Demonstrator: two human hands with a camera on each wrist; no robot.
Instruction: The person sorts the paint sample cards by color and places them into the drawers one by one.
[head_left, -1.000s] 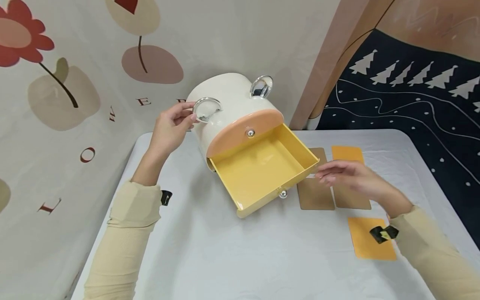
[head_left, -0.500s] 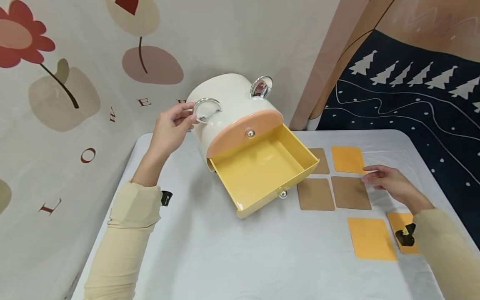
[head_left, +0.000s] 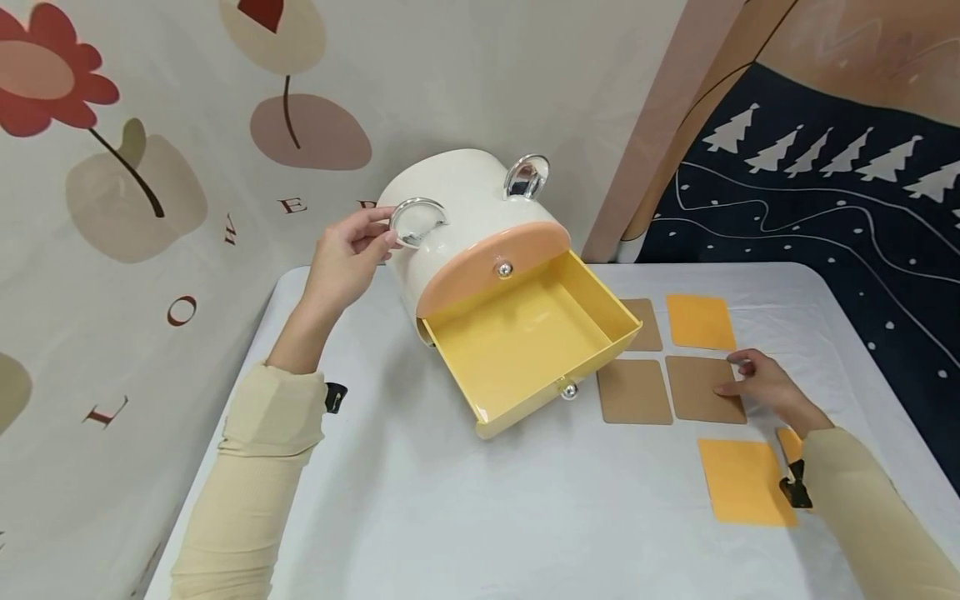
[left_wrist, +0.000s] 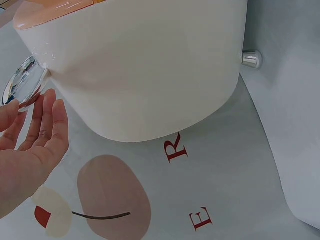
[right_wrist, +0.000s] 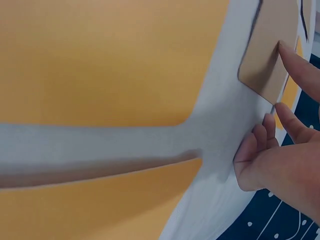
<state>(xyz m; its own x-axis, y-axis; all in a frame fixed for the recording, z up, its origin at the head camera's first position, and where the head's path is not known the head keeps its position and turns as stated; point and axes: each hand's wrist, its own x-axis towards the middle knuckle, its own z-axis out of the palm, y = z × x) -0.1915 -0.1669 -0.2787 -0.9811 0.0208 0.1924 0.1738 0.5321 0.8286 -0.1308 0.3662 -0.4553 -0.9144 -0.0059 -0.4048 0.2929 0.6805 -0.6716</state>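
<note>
A cream-white drawer box [head_left: 450,179] with a peach front panel stands tilted at the back of the table. Its lower yellow drawer [head_left: 525,333] is pulled out and holds nothing. My left hand [head_left: 341,258] pinches the silver ear-shaped ring [head_left: 417,222] on the box's left side; the left wrist view shows thumb and fingers at the ring's rim [left_wrist: 22,82]. At the right, my right hand [head_left: 772,387] touches a brown card [head_left: 697,387] lying flat. In the right wrist view its thumb rests on the card [right_wrist: 265,55], and its index fingertip is at the corner.
Two other brown cards [head_left: 634,392] and an orange card [head_left: 701,321] lie around it, one partly behind the drawer. Nearer the front are an orange card [head_left: 746,483] and another [head_left: 790,446] partly under the right sleeve. A printed wall cloth [head_left: 315,129] hangs close behind the box.
My right hand has moved from beside the drawer rightward past the cards, then back left onto the brown card's right edge. My left hand stays on the silver ring.
</note>
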